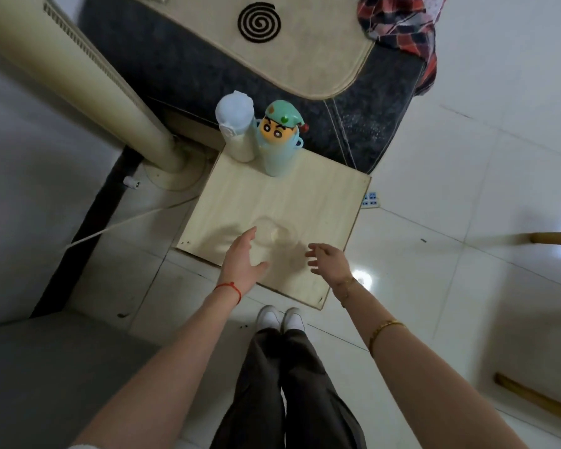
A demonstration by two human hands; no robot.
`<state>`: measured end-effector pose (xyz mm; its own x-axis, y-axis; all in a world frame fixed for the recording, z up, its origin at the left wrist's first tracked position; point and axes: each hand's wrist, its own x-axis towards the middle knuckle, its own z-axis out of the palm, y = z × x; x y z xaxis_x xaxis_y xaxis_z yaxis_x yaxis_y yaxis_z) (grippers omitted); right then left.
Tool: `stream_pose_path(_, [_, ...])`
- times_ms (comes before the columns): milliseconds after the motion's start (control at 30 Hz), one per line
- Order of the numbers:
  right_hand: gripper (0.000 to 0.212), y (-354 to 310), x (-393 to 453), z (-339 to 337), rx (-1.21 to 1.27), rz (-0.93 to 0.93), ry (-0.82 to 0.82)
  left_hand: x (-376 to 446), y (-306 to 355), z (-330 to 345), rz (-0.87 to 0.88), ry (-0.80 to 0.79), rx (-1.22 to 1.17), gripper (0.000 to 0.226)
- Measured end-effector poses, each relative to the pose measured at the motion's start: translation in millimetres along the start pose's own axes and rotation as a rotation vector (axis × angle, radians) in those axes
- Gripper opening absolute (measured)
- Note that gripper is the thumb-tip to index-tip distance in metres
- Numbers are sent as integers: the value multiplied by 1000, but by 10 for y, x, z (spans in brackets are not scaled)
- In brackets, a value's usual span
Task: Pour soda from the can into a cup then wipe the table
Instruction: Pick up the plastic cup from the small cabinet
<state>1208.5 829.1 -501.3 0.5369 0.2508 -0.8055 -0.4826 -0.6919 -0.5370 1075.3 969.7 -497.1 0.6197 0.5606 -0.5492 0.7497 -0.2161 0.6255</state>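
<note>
A: Where does the cup sit?

B: The clear cup (274, 233) stands on the small wooden table (321, 202), just below the middle of the frame, near the table's lower edge. It is so transparent that only its rim and a pale glint show.

A: And the hands?

B: Both hover around it. The left hand (245, 259) is spread, fingers straight, its fingertips right at the cup's left side; I cannot tell if they touch. The right hand (329, 259) sits lower right of the cup, apart from it, fingers loosely parted and holding nothing.

A: How will the cup handle?

B: My guess is thin plastic: light, easy to tip, and likely to buckle if squeezed. I would steady it low on the wall with gentle fingers, not at the rim.

A: The soda can?

B: I see none. Toward the upper middle of the frame, at the table's far edge, stand a white bottle (235, 128) and, touching it on the right, a pale green bottle (279, 144) topped with a cartoon face. No cloth for wiping shows either.

A: Any writing or brand?

B: Nothing readable. The white bottle has a small mark near its cap, too blurred to make out. A black spiral (259, 23) lies at top centre.
</note>
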Motion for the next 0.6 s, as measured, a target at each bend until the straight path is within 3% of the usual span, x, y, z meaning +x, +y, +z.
stream_pose_path(233, [33,224,467,228,142,-61,32,420,-200,407,91,55,-96,87])
stream_pose_path(600, [32,158,450,264,181,-99,26,448,9,406,228,101,-206,61])
